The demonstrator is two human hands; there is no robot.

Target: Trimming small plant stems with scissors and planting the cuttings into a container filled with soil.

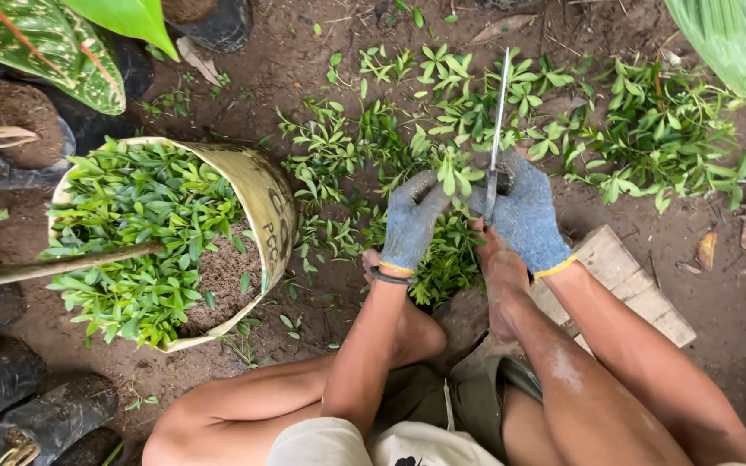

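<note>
- Head view: right hand, gloved, clenched round the grip of long scissors, blades pointing away and nearly closed; left hand, gloved, pinching a leafy cutting just beside the blades.
- Judged good practice — hold the stem steady close to the blades and keep fingertips clear.
- Packages: a round yellowish sack of soil, left, crowded with planted cuttings — dark lettering on its wall; black grow bags beyond.

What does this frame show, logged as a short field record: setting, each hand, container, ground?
setting: person seated on bare soil, seen from above
left hand: gloved, grip closed on a leafy cutting
right hand: gloved, grip closed on a long blade pointing away
container: soil-filled bag packed with green cuttings, at the person's left
ground: loose leafy sprigs spread ahead; wooden board under right arm
</note>
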